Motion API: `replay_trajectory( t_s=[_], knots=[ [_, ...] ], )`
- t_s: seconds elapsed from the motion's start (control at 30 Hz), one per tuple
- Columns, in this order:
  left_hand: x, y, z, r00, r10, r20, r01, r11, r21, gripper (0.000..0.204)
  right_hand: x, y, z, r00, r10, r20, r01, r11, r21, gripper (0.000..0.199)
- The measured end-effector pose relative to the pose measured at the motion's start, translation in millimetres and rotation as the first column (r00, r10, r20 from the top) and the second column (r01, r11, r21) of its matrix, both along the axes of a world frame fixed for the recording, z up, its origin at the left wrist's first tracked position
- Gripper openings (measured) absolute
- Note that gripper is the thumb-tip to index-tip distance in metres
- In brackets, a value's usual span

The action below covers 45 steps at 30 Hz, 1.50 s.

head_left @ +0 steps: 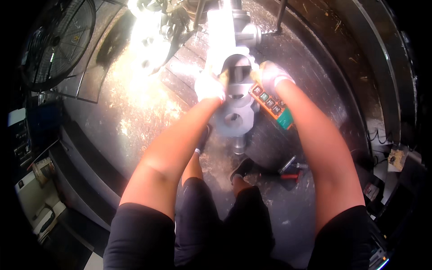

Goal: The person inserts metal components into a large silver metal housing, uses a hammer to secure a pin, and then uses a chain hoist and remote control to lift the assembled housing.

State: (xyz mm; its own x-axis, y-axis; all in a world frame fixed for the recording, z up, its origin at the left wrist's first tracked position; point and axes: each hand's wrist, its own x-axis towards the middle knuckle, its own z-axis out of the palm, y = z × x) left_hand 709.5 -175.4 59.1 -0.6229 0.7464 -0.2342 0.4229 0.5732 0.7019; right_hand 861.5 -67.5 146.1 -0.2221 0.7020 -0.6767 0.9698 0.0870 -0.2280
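Observation:
A long grey metal casting (pixel 232 118) with round openings lies ahead of me, its far part washed out by glare. My left hand (pixel 210 85), in a pale glove, is closed on the casting's left side. On the opposite side my right hand (pixel 271 75), gloved too, is closed at the casting's edge, with a yellowish patch at the fingers. An orange and green remote control (pixel 270 104) with several dark buttons sits just below the right hand. Whether that hand also bears the remote cannot be made out. Glare hides most fingertips.
Bolts (pixel 287 165) and a red tool-like piece (pixel 291 176) lie on the dark floor near my right foot (pixel 242 169). More castings (pixel 150 45) stand at the far left in glare. A large fan (pixel 56 42) is at the left, with dark steel rails (pixel 87 168) below.

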Motion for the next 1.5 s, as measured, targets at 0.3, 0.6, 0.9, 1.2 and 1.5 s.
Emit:
replay_trajectory(
  t_s=[0.3, 0.6, 0.9, 1.2, 1.5],
  knots=[
    [20, 48, -10, 1.000, 0.006, -0.031, -0.006, 1.000, 0.007, 0.047, 33, 8, 1, 0.975, -0.110, -0.192, 0.123, 0.991, 0.058, 0.042],
    [-10, 59, -55, 0.994, -0.044, 0.103, 0.023, 0.979, 0.202, 0.049, 166, -63, -84, 0.801, -0.539, -0.262, 0.553, 0.833, -0.024, 0.075],
    [-27, 59, -82, 0.976, -0.042, -0.215, 0.067, 0.991, 0.112, 0.065, 295, -116, -210, 0.619, -0.774, -0.130, 0.782, 0.593, 0.192, 0.062],
    [-39, 27, -59, 0.983, -0.164, -0.088, 0.171, 0.982, 0.076, 0.070, 219, -288, -239, 0.265, -0.766, -0.586, 0.964, 0.232, 0.132, 0.048],
    [-47, 24, -79, 0.729, -0.061, 0.682, 0.100, 0.995, -0.018, 0.047, 127, -360, -306, -0.447, -0.846, 0.291, 0.448, -0.493, -0.746, 0.085]
  ],
)
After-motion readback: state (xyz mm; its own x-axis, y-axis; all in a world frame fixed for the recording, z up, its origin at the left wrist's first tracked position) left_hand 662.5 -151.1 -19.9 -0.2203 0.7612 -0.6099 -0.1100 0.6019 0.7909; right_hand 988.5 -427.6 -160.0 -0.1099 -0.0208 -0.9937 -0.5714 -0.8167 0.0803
